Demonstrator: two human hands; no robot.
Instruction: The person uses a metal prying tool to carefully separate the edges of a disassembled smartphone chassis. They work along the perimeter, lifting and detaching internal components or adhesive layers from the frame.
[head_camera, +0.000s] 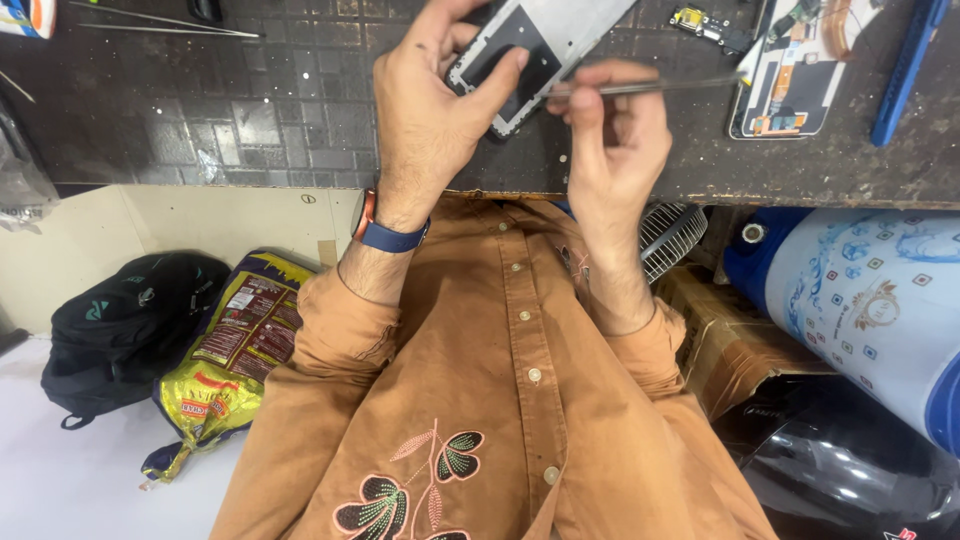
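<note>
Rust-orange shirt filled the bottom of the frame, embroidered flowers low at centre, sleeves running up toward the worktop. At lower left a black backpack and a yellow bag lay on the floor; at right, a blue-and-white drum stood over a cardboard box.

Up at the dark table, the left hand was closed around the phone frame, thumb pressed across its dark opening, fingers behind, probably to keep it steady at a tilt off the surface. The right hand was pinched shut on the tweezers, held level, their tip at the frame's lower edge just beside that thumb. So the frame sat top centre, in the left hand and touching the right hand's tool.

Further off, upper right, another opened phone lay flat, well apart.
</note>
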